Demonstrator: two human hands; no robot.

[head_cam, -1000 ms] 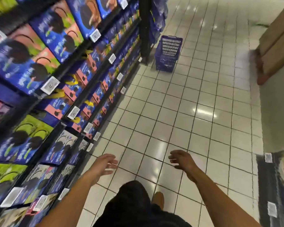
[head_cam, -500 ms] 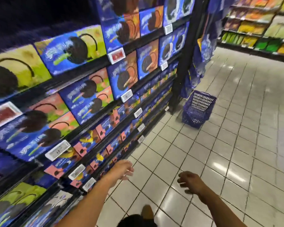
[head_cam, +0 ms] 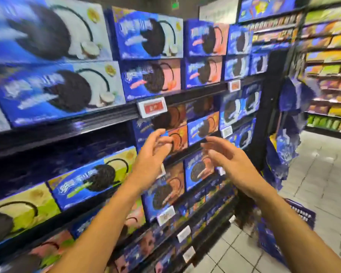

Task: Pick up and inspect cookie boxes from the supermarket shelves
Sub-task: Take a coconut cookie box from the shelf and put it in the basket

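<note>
Blue cookie boxes fill dark shelves on my left, each printed with a big dark sandwich cookie. Both hands are raised in front of the middle shelf. My left hand (head_cam: 156, 152) is open, fingers spread, its tips at a blue and orange cookie box (head_cam: 177, 139). My right hand (head_cam: 227, 160) is open too, palm turned left, in front of the neighbouring orange box (head_cam: 203, 128). Neither hand holds anything. A pink box (head_cam: 199, 170) sits on the shelf below them.
A red price tag (head_cam: 152, 107) hangs on the shelf edge above my hands. A black shelf post (head_cam: 264, 123) ends the row. A blue shopping basket (head_cam: 295, 219) stands on the white tiled floor at lower right. More shelves (head_cam: 331, 79) line the far right.
The view has swung up from the floor to the shelves. Both hands have risen from waist height to the middle shelf and now reach toward the orange boxes.
</note>
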